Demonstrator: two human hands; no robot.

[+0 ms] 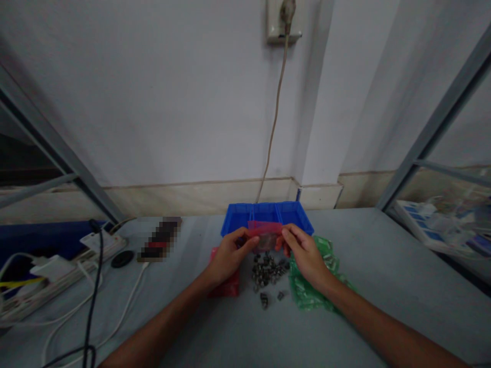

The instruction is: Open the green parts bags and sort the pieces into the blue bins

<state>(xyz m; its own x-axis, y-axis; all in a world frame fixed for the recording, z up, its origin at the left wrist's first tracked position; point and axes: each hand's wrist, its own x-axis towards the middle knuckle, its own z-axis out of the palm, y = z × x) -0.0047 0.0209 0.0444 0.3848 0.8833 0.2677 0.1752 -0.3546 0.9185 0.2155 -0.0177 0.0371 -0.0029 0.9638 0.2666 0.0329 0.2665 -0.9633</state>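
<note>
A small clear bag with a pink-red top (265,228) is stretched between my two hands. My left hand (230,251) pinches its left edge, and my right hand (304,251) pinches the right edge. Just below the bag, a loose pile of small metal parts (266,271) lies on the table, with a few separate pieces nearer the front. Red bags (229,286) lie partly under my left hand. Green bags (307,289) are spread beneath my right hand and forearm. Behind the hands stands a blue tray (236,217) with three compartments.
At the left are power strips (57,286) with chargers and cables, a black round disc (123,258) and a blurred-out device (159,240). A white rack with blue parts (425,227) stands at the far right. The wall (172,102) rises behind the table.
</note>
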